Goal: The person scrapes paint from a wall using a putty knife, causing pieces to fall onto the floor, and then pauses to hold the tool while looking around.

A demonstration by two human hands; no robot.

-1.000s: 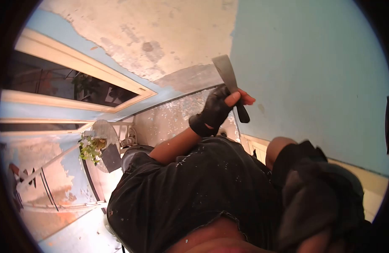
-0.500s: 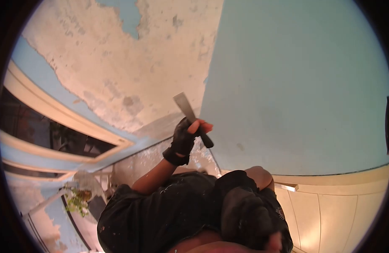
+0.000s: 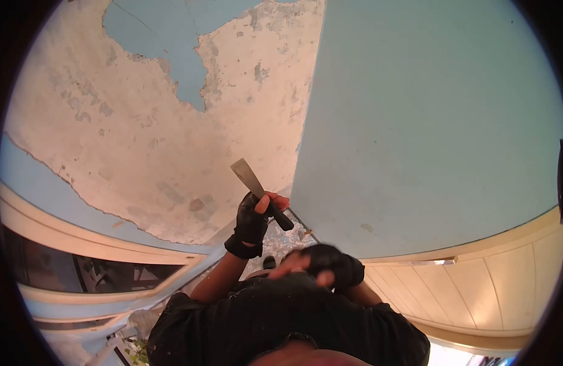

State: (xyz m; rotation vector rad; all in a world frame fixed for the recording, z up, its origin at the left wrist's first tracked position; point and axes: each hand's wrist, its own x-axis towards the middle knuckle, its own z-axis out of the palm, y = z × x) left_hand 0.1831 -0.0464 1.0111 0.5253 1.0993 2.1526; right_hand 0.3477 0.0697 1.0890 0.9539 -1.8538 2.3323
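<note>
My left hand point(image 3: 257, 216), in a black fingerless glove, grips a putty knife point(image 3: 261, 194) by its black handle. The flat metal blade points up and to the left, in front of the stripped wall point(image 3: 153, 158). That wall shows pale bare plaster with grey spots, and a ragged patch of blue paint point(image 3: 190, 73) remains on it. In a matching glove, my right hand point(image 3: 318, 265) is close to my chest, over the dark shirt. Its fingers are apart and slightly blurred, with nothing visible in them.
A smooth blue-green wall point(image 3: 427, 134) meets the stripped wall at a corner. Paint flakes litter the floor point(image 3: 284, 238) below. At left is a cream-framed window point(image 3: 98, 244); cream panels point(image 3: 464, 293) stand at lower right. A plant point(image 3: 136, 352) shows at the lower left.
My right hand has risen from low beside my body to the front of my chest. The view has tilted up, revealing more blue paint. My left hand still holds the putty knife.
</note>
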